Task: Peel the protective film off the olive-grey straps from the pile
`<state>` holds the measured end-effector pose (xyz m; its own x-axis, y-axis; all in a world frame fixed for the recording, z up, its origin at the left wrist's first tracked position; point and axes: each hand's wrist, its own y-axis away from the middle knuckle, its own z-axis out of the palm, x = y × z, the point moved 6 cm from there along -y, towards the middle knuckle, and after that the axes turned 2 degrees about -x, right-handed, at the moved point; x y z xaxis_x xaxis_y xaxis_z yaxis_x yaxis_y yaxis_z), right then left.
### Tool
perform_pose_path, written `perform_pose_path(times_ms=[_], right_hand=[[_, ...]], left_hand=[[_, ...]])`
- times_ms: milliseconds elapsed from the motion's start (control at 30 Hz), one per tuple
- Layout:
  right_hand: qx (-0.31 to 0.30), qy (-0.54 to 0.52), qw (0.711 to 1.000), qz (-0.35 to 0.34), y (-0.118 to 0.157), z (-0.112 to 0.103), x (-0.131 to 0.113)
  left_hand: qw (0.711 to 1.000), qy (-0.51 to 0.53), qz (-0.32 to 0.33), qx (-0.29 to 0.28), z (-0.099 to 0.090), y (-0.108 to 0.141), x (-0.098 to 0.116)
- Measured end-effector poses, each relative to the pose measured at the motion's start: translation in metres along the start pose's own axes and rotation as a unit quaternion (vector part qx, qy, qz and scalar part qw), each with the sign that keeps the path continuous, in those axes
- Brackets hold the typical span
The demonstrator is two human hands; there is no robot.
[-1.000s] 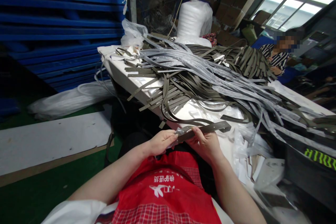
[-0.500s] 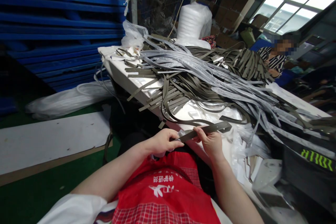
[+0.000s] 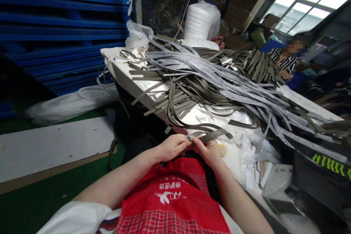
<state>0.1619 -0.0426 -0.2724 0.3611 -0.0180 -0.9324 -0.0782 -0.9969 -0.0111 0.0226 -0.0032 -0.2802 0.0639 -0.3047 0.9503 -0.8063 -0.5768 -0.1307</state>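
My left hand is closed, thumb and fingers pinched at the near end of a flat olive-grey strap. Right beside it, my right hand grips the same strap with the thumb on top, and the strap's other part sticks out past it over the table. A bit of clear plastic shows at the left fingertips. The fingers hide the strap's near end. Beyond the hands lie more olive-grey straps in a loose pile, with plastic-sleeved straps across them.
The white table runs off to the right. A wrapped white roll stands at its back. Blue pallets are stacked to the left. A yellow round thing lies near my right hand. A person in stripes sits across the table.
My right hand has slid left along the strap, up close to my left hand. The strap's far end has shifted left and lower, and the yellow round thing now shows.
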Motion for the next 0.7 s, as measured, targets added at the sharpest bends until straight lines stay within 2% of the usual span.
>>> perform_pose_path(times_ms=[133,300,367,433,500,567,633,700], right_hand=[[0.037,-0.075,0.993,0.087,0.001,-0.003,0.02],[0.038,-0.1,0.987,0.118,-0.002,0.006,0.025],[0.005,-0.127,0.981,0.146,-0.003,0.011,0.029],[-0.043,-0.193,0.963,0.186,-0.002,0.017,0.032],[-0.054,-0.275,0.941,0.191,-0.002,0.019,0.03],[-0.021,-0.324,0.931,0.166,-0.003,0.014,0.025],[0.008,-0.328,0.933,0.144,-0.004,0.01,0.022],[0.013,-0.304,0.944,0.129,-0.005,0.009,0.019]], left_hand=[[0.999,-0.034,-0.021,0.016,0.001,0.001,0.002],[0.997,-0.072,-0.01,0.038,0.001,-0.003,0.003],[0.993,-0.106,0.004,0.054,-0.001,-0.002,0.006],[0.992,-0.111,0.001,0.058,-0.002,0.0,0.006],[0.996,-0.071,-0.021,0.057,-0.002,0.003,0.003],[0.996,-0.011,-0.057,0.064,-0.001,0.006,-0.003],[0.992,0.049,-0.098,0.069,0.0,0.01,-0.012],[0.983,0.118,-0.135,0.036,0.006,0.011,-0.019]])
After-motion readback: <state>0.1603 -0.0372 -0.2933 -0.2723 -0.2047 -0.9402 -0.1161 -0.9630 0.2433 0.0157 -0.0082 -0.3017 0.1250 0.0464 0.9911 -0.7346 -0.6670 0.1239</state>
